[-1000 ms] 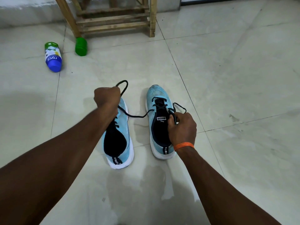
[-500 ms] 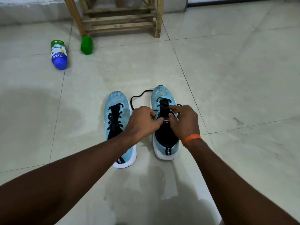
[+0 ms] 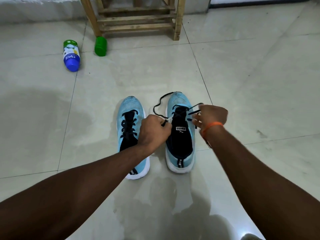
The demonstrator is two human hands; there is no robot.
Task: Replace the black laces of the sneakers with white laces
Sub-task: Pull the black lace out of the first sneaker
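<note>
Left hand (image 3: pixel 154 130): grip pinched black lace (image 3: pixel 154 108) beside right sneaker (image 3: pixel 180 141).
Right hand (image 3: pixel 212 116): blurred; grip state could not be told.
Technique: judged best to ease slack out eyelet by eyelet.

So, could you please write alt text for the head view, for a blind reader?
The left hand and right hand grip the black lace of the right sneaker, partly unthreaded, on a tiled floor; the left sneaker is laced. A bottle lies beyond, near a wooden stand.
</note>
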